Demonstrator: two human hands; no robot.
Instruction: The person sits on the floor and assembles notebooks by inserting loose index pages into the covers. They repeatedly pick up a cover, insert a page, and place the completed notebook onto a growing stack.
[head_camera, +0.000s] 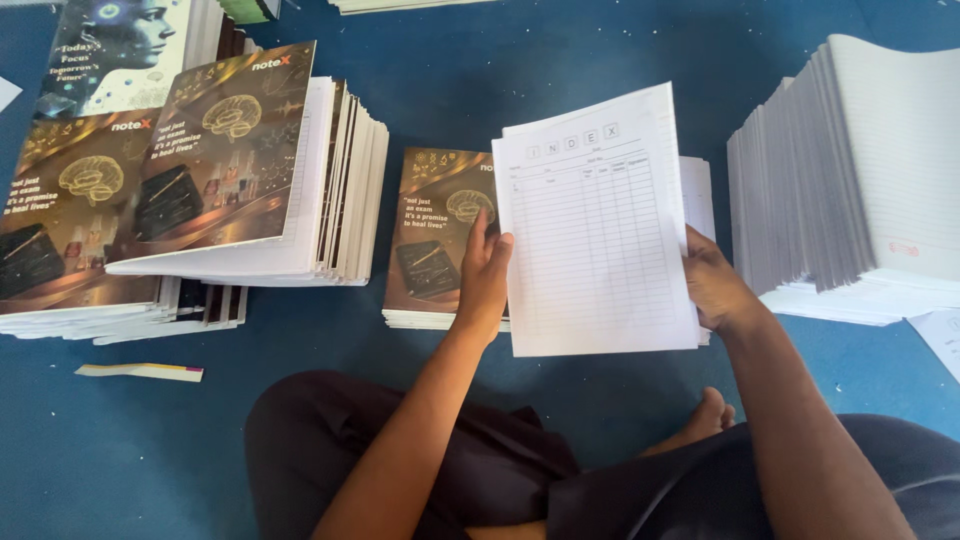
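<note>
Seen from above, a person sat cross-legged on a blue floor (560, 60), holding a sheaf of white pages (600, 225) at the centre of the frame. Its top sheet was a ruled index table. The left hand (485, 275) gripped the sheaf's left edge, thumb on the front and fingers curled behind; the right hand (712, 285) clasped the right edge the same way, so both hands were closed on the paper, holding it just above the floor.

Directly beneath it, left of centre, lay a low pile of brown and gold notebook covers (435, 240). A few more white sheets seemed to lie behind the sheaf on the right, though the sheaf hid most of them. The step in hand looked like pairing an inner page block with a cover; setting it down would call for squaring its edges to the cover below.

At the upper left stood tall stacks of finished notebooks (230, 160). At the right edge rose a leaning stack of blank ruled page blocks (860, 170). A loose paper strip (140, 372) lay at the lower left.
</note>
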